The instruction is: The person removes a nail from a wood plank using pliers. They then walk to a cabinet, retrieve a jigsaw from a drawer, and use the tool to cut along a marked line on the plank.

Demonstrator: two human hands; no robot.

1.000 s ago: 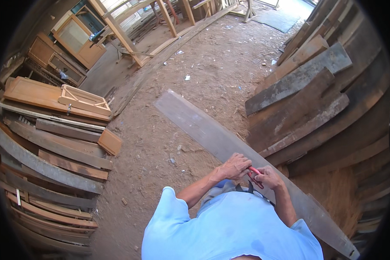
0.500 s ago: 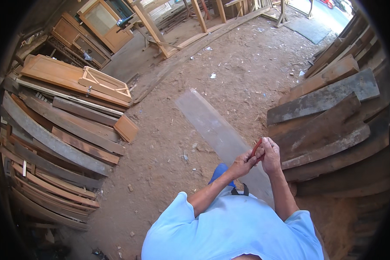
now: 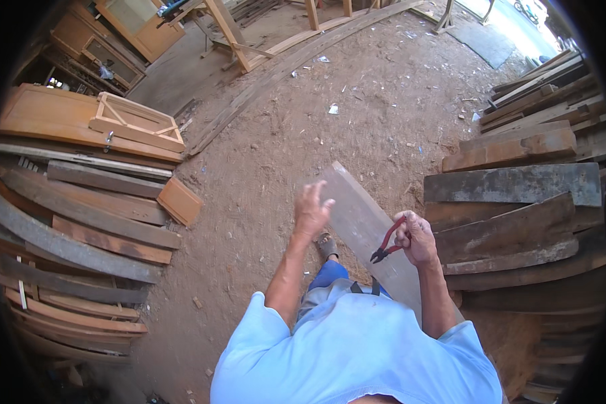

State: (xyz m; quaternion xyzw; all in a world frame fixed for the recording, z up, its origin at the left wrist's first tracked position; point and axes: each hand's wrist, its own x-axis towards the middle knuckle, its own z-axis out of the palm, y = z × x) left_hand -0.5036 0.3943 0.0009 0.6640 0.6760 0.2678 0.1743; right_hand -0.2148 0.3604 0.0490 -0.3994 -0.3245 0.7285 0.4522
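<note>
Right hand [image 3: 419, 241] grasps red-handled pliers [image 3: 386, 242]; left hand [image 3: 312, 212], on them half second ago, now off and empty, fingers spread, slightly blurred. Pliers now in plain sight over wooden plank [image 3: 360, 212]: handles splayed, short dark jaws pointing down-left. Right forearm reaches nearly straight forward, fist upright; left forearm angles forward, hand beside plank's far end, contact unclear. Sandaled foot [image 3: 327, 246] shows below left hand.
</note>
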